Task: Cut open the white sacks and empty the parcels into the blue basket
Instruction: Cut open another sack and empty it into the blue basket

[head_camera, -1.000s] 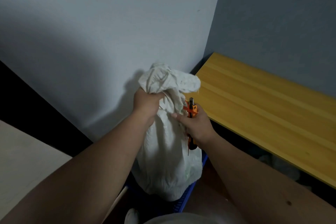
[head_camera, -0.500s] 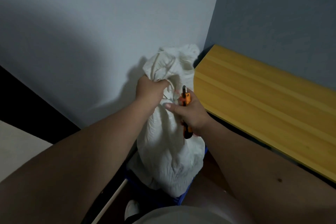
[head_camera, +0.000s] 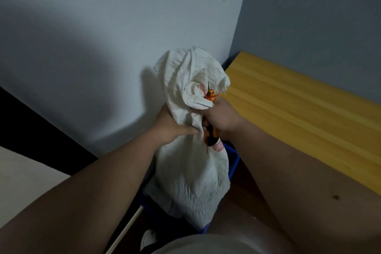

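Note:
A full white sack [head_camera: 191, 179] stands upright in the blue basket [head_camera: 233, 163], of which only a corner and a low edge show. My left hand [head_camera: 171, 128] grips the sack's bunched neck from the left. Pressed against the neck from the right, my right hand [head_camera: 223, 118] holds an orange and black cutter [head_camera: 210, 130]. The cutter's tip [head_camera: 209, 90] points up beside an orange tie at the crumpled sack mouth. No parcels are visible.
A yellow wooden bench top [head_camera: 299, 121] runs along the right, against a grey wall. A pale wall rises behind the sack. A light-coloured surface [head_camera: 22, 173] lies at lower left, and a thin pale stick [head_camera: 127, 229] leans near my shoe.
My left hand slid lower on the sack's neck. My right hand closed in against the neck with the cutter, its tip now up at the orange tie. The sack mouth loosened and rose.

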